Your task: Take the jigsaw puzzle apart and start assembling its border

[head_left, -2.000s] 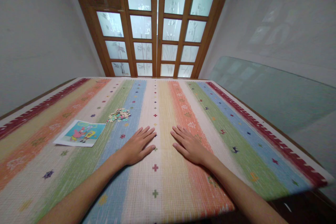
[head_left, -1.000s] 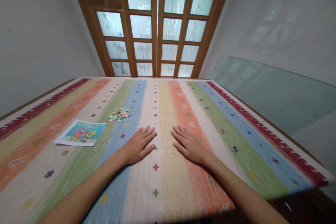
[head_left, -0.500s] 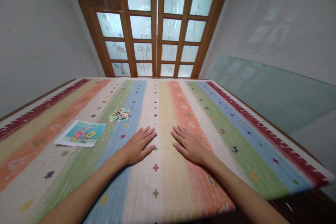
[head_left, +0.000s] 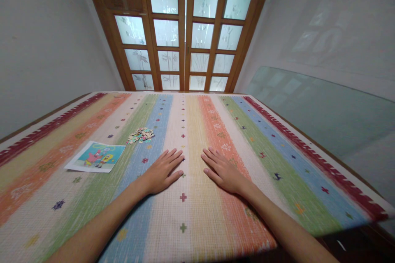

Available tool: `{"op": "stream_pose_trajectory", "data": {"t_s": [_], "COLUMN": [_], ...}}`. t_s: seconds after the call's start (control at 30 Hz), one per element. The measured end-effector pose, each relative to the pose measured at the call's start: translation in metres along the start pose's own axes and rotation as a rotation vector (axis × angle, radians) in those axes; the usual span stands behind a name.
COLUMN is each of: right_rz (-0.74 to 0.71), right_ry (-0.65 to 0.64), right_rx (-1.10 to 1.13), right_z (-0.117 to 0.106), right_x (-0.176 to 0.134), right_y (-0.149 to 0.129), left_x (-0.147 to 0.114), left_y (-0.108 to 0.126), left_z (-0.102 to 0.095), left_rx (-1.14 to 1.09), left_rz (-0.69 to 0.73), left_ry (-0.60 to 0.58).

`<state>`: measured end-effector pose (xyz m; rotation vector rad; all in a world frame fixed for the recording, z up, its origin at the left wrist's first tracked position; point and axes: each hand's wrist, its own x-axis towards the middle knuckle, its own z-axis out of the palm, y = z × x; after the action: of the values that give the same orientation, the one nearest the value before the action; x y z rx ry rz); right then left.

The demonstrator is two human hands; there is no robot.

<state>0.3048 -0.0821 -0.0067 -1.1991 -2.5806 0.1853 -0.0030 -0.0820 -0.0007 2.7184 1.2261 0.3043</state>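
While both hands lie palm down on the cloth, the head view shows the pile of puzzle pieces (head_left: 141, 135) heaped loosely over a green stripe and a blue one, just beyond the left hand (head_left: 162, 173) and off to its left. That hand is open and flat, its fingers close together and its thumb standing apart; a strip of bare cloth separates its fingertips from the pile. Further to the right of the pile, and also nearer the person, is the right hand (head_left: 222, 172), open in the same way, thumb away from the fingers. Of the two, it lies farther from the pile, with a gap of cloth between the hands.

To the left of the pile and a little nearer the person lies a printed picture (head_left: 97, 157), a pink figure and a yellow one on blue with a white border. Its corner comes right up beside the pile; whether they touch, I cannot tell. Under the pile spreads a striped tablecloth (head_left: 200, 218), marked with small crosses, stars and trees. Well beyond the pile stand wooden doors (head_left: 182, 28) with frosted panes, and far to its right a pale green panel (head_left: 324, 111) shows beside the table.
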Motion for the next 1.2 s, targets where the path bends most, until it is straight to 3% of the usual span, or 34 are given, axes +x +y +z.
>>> {"op": "stream_pose_trajectory", "data": {"t_s": [1.2], "right_rz": [-0.015], "right_ry": [0.016], "right_rx": [-0.001], "right_z": [0.0013], "right_x": [0.0000], "right_y": [0.0006], "left_x": [0.0007], "left_y": [0.0003], "left_z": [0.0001], "left_rx": [-0.020], "left_rz": [0.002], "left_ry": [-0.009]}}
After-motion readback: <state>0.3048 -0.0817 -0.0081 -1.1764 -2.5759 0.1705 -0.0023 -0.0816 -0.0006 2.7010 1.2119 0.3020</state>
